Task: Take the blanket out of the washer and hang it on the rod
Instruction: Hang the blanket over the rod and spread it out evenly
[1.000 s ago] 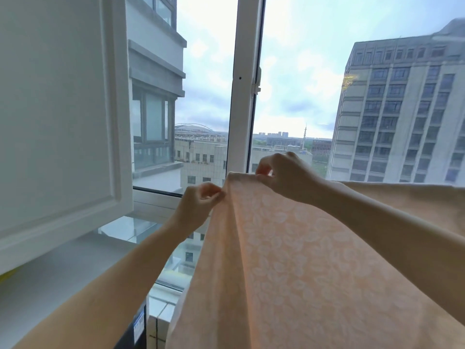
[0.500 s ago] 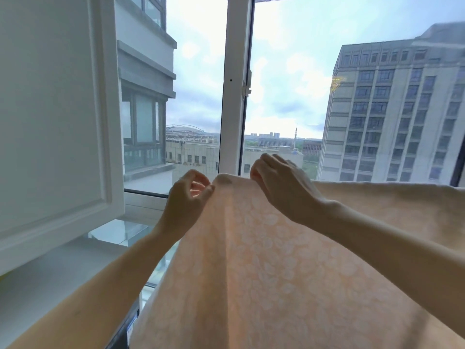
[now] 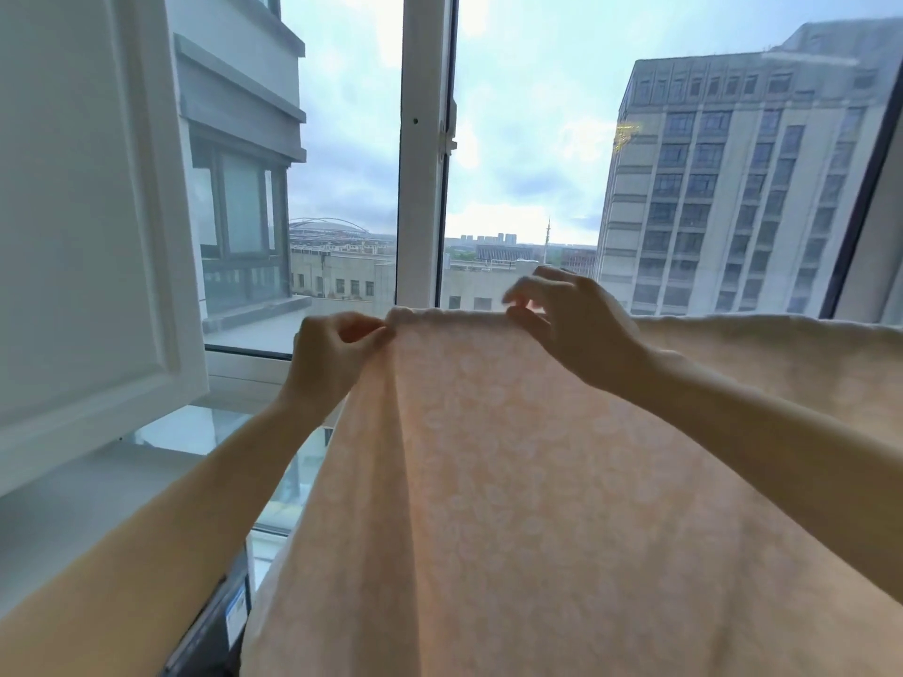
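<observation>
**Blanket hung, straightening left**

The left hand pinches the top left end of the pale peach, white-patterned fabric blanket, which drapes over something hidden beneath its fold, probably the rod. The right hand is blurred at the fold, and I cannot tell whether it grips. Only straightening seems left.

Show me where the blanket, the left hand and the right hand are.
blanket (image 3: 513, 481), head view, middle of the patterned cloth.
left hand (image 3: 332, 359), head view, back of the hand.
right hand (image 3: 581, 329), head view, back of the hand.
</observation>
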`<state>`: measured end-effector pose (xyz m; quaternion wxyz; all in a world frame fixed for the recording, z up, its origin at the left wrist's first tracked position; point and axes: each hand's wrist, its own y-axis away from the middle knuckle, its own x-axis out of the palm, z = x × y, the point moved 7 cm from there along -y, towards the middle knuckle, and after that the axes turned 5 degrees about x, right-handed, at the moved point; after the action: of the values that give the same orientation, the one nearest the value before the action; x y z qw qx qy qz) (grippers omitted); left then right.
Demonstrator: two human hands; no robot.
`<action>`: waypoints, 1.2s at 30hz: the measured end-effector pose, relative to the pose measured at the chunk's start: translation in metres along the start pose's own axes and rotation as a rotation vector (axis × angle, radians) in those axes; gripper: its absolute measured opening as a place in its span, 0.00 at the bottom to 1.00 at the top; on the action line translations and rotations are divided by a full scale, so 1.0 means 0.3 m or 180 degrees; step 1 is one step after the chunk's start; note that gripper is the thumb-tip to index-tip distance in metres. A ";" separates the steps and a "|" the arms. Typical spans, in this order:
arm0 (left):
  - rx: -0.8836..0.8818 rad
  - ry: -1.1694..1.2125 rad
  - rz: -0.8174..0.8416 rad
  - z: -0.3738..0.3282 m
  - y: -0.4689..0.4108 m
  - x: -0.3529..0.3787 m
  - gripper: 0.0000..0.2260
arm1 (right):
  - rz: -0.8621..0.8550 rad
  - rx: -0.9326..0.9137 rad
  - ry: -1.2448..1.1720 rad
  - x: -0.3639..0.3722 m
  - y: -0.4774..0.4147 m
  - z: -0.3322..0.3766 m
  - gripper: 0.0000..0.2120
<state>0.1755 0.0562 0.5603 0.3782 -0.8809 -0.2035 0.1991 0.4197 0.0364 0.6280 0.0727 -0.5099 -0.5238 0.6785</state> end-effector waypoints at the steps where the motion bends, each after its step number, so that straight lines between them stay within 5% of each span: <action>1: -0.0067 0.0035 -0.0001 0.010 0.002 -0.002 0.08 | 0.0066 0.0080 0.0018 -0.002 0.008 -0.018 0.07; 8: 0.0085 0.0117 -0.0352 -0.054 -0.038 -0.018 0.04 | -0.0179 0.0198 -0.0048 -0.006 -0.005 -0.024 0.05; 13: 0.0588 0.0064 -0.0523 -0.169 -0.060 -0.037 0.05 | -0.0859 0.0104 -0.0494 -0.064 -0.001 -0.002 0.05; 19: 0.0909 -0.0493 -0.0079 -0.104 0.030 0.024 0.03 | -0.0336 -0.0819 0.0477 0.005 0.112 0.058 0.04; 24: 0.0753 -0.0886 -0.0295 -0.049 0.054 0.021 0.08 | -0.0154 -0.0944 0.0539 0.029 0.119 0.059 0.02; 29: 0.1879 -0.1655 0.0305 -0.215 0.054 0.146 0.12 | -0.0134 -0.0954 0.0581 0.017 0.101 0.057 0.01; 36: 0.2140 -0.1676 0.0513 -0.242 0.058 0.269 0.13 | -0.0144 -0.0623 0.0582 -0.067 0.117 -0.024 0.05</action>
<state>0.2832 0.0438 0.5775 0.5626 -0.6409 -0.1474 0.5011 0.4498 0.0129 0.6133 0.0853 -0.5624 -0.5900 0.5730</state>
